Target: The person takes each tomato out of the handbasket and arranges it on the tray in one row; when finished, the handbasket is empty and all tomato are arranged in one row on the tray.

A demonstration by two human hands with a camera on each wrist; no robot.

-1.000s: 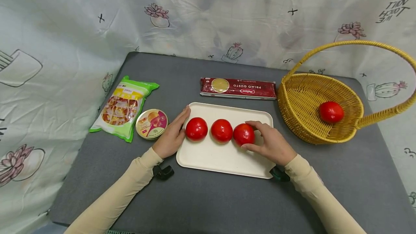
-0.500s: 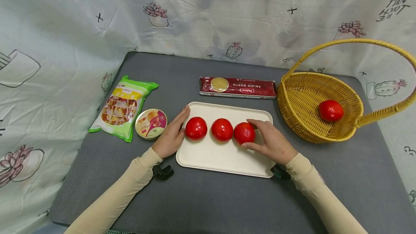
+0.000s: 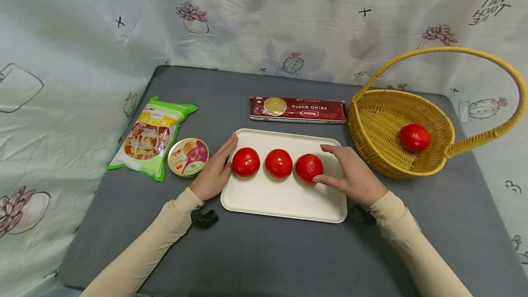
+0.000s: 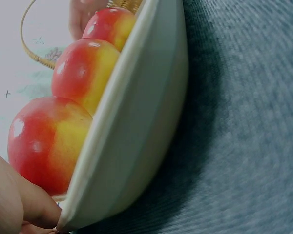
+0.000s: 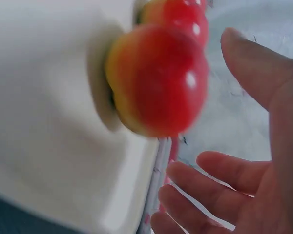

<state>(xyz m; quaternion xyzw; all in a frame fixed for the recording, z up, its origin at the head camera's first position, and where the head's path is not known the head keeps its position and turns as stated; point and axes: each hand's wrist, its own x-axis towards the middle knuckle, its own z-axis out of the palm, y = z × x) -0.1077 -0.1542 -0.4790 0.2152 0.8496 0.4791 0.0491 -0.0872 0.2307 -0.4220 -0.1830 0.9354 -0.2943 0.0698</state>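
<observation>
The right apple [image 3: 309, 168] sits on the tray [image 3: 264, 200], round, with no long axis to line up with. It lies just left of the right hand [image 3: 356, 175], in front of the mouth between thumb and fingers; that hand is spread wide and holds nothing, and the right wrist view shows a gap between it and the fruit. Next along the row, a little apart, come the middle apple [image 3: 278, 164] and the left apple [image 3: 245, 162]. Beyond them the left hand [image 3: 213, 175] touches the tray's left edge, fingers straight, so the right hand is much the nearer. On the table [image 3: 264, 251], the basket [image 3: 383, 109] stands past the tray's right end, holding another apple [image 3: 415, 137].
</observation>
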